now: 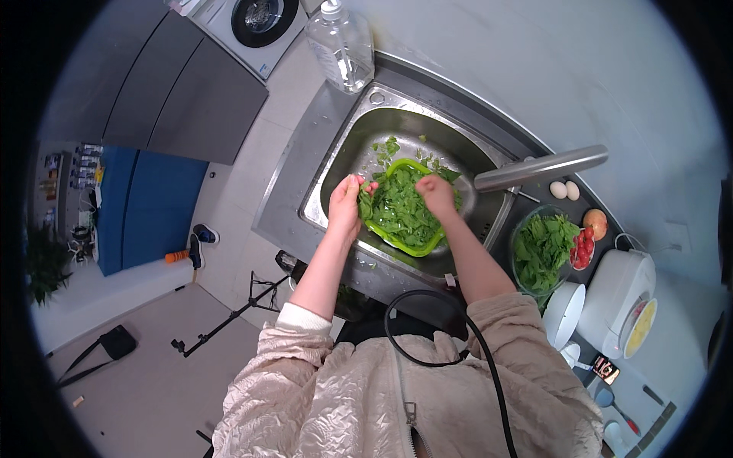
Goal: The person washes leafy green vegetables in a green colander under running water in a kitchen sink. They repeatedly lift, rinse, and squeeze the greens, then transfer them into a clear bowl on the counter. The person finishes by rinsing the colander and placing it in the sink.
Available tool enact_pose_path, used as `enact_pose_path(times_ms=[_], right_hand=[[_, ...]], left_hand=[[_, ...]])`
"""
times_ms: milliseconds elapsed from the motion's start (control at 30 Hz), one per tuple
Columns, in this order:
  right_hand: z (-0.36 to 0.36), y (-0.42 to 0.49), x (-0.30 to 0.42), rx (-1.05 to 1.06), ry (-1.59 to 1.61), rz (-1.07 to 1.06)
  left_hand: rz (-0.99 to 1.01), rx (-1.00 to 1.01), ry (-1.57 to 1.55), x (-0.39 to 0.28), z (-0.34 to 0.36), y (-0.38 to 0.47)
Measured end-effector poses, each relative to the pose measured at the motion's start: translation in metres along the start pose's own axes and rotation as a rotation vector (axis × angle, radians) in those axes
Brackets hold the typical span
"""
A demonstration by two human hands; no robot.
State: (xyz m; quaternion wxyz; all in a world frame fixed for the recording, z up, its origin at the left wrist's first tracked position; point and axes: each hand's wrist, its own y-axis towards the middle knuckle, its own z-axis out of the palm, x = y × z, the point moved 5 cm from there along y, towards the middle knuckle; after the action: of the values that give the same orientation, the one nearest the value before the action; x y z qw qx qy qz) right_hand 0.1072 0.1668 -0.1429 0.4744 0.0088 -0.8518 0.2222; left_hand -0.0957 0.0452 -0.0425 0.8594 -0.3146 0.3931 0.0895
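A bright green plastic basket (389,240) full of torn leafy greens (404,206) is in the stainless steel sink (361,129). At the basket's left rim my left hand (345,207) pinches a leafy green sprig (365,204) between thumb and fingers. My right hand (436,196) is over the basket's right side, its fingers curled and slightly blurred. Whether it holds a piece of leaf cannot be made out. Loose leaf scraps (386,149) lie on the wet sink floor beyond the basket.
A steel faucet (541,167) reaches over the sink's right side. A clear pump bottle (343,54) stands at the far left corner. To the right are two eggs (565,190), a glass bowl of greens (541,252), cherry tomatoes (583,249) and a white appliance (615,303). A black cable (487,355) crosses my jacket.
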Motion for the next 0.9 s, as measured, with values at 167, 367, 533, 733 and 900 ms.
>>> enact_pose_path(times_ms=[167,367,533,733,900], right_hand=[[0.043,-0.045,0.001,0.185,-0.676,-0.09],[0.057,-0.042,-0.021,0.505,-0.36,0.064],[0.032,-0.06,-0.007,0.646,0.909,0.405],[0.001,-0.07,0.033,0.653,1.108,0.468],[-0.01,-0.073,0.032,0.434,1.019,0.606]], left_hand=[[-0.046,-0.039,-0.041,0.002,-0.015,-0.011],[-0.099,-0.063,0.052,0.012,-0.025,-0.017],[-0.123,-0.028,0.378,0.029,-0.018,-0.013],[0.215,0.101,0.702,0.025,0.019,-0.02],[0.434,0.194,1.027,0.017,0.039,-0.025]])
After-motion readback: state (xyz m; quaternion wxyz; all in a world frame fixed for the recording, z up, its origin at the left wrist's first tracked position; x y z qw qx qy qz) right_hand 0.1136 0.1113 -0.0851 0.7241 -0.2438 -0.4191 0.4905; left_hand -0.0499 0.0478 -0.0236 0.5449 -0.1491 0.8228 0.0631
